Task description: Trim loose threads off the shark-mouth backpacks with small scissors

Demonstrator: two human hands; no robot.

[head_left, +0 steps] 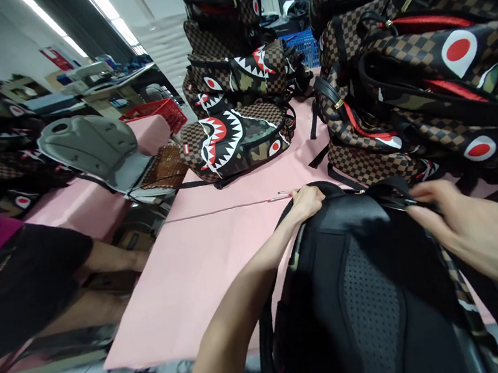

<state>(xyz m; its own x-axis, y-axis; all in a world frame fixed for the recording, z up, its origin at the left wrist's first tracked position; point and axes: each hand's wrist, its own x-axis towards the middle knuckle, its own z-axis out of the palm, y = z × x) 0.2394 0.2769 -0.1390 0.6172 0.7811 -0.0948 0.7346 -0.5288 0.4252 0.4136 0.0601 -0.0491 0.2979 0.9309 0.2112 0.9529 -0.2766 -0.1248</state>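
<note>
A black backpack (373, 293) stands upright close in front of me, its padded mesh back panel facing me. Checked and camouflage fabric shows along its right side. My left hand (307, 204) is closed on the top edge of the backpack, left of its middle. At the top right, my right hand (464, 218) pinches something dark with a metallic glint, beside the backpack's top loop (388, 187). Motion blur keeps me from telling what that thing is. Just beyond my left hand, a thin cord with red-and-white ends (274, 199) lies on the pink tabletop (187, 272).
Checked backpacks with shark-mouth prints (235, 141) are piled at the back of the table. A taller pile (427, 57) rises at the right. To the left are a grey chair (89, 149), a red crate (162, 113) and another person (22, 279) beside the table.
</note>
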